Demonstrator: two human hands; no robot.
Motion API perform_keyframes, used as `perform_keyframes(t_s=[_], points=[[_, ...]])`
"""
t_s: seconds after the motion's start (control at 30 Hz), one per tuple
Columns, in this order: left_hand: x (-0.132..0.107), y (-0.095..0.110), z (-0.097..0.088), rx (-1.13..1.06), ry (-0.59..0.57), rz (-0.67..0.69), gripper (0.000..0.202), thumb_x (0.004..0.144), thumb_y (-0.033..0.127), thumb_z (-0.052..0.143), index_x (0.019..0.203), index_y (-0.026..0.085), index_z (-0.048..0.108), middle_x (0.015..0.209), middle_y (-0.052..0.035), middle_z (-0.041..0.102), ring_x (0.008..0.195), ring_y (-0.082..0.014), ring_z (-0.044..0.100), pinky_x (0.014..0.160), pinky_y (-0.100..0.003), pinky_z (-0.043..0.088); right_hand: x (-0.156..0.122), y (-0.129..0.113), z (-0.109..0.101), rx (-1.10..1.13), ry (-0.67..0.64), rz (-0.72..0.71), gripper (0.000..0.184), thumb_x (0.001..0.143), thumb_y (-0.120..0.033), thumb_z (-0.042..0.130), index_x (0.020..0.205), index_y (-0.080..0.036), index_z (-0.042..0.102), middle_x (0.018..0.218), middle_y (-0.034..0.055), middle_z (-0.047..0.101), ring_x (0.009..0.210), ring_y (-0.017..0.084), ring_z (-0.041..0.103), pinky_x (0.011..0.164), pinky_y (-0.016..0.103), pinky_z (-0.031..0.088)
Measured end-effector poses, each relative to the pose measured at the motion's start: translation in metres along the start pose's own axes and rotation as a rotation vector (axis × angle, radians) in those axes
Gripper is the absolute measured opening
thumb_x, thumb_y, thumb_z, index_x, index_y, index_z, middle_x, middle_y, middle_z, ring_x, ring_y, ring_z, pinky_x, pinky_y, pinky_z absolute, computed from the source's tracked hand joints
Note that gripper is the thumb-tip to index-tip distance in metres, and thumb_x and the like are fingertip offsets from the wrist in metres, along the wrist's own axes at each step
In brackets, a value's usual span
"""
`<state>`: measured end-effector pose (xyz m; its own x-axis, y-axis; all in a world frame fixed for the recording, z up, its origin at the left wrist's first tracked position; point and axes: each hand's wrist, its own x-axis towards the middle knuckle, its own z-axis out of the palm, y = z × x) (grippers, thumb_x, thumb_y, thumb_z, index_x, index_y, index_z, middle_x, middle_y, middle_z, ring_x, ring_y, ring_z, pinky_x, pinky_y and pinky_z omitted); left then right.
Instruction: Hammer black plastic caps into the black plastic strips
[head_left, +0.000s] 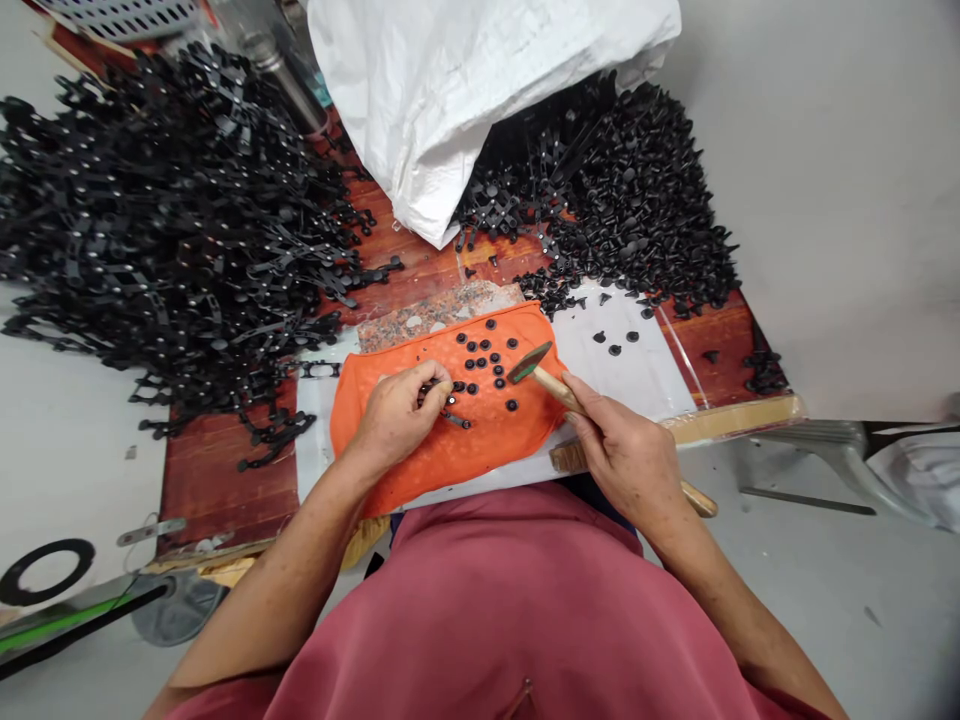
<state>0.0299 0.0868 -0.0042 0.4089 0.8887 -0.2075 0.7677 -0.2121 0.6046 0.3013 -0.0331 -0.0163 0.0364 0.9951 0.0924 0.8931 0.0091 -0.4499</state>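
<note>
One wooden-handled hammer [556,388] is gripped in the right hand [626,450], right of centre; the left hand [401,410], near the frame's middle, pinches a small black part [458,421] over an orange cloth [427,465]. Small black discs [482,362] dot the cloth. Farther off, black heaps [172,220] fill upper left and upper right, a white sack [457,90] between them.

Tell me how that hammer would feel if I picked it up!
The hammer would probably feel stiff, since its wooden handle looks straight and solid. It would likely be heavier at the head, which looks like metal with some green on it. It might not roll far, because the head sticks out sideways from the handle.
</note>
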Motion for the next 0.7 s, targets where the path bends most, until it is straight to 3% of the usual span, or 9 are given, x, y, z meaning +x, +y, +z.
perform_keyframes(t_s=[0.2,0.5,0.7], points=[[0.001,0.002,-0.003,0.014,-0.017,0.028,0.027,0.096,0.038,0.047,0.089,0.022,0.067,0.085,-0.0011,0.074,0.078,-0.0177,0.065,0.075,-0.029,0.044,0.000,-0.002,0.000,0.007,-0.006,0.008,0.047,0.105,-0.029,0.051,0.152,-0.026,0.055,0.112,0.0059,0.079,0.085,0.020,0.075,0.070,0.030,0.055],[0.012,-0.018,-0.001,-0.125,-0.060,-0.016,0.023,0.088,0.037,0.054,0.082,0.020,0.069,0.070,0.0004,0.067,0.070,-0.0164,0.061,0.065,-0.026,0.047,0.000,-0.003,-0.001,0.019,-0.017,0.004,0.046,0.105,-0.028,0.049,0.151,-0.027,0.056,0.108,0.0061,0.079,0.084,0.020,0.074,0.073,0.030,0.056],[0.009,-0.013,-0.003,-0.097,-0.067,0.000,0.027,0.091,0.037,0.052,0.081,0.019,0.069,0.070,0.0000,0.067,0.070,-0.0166,0.062,0.067,-0.026,0.047,0.002,-0.010,0.001,0.034,-0.031,-0.045,0.044,0.106,-0.029,0.048,0.149,-0.023,0.057,0.105,0.0065,0.079,0.085,0.019,0.074,0.074,0.028,0.054]])
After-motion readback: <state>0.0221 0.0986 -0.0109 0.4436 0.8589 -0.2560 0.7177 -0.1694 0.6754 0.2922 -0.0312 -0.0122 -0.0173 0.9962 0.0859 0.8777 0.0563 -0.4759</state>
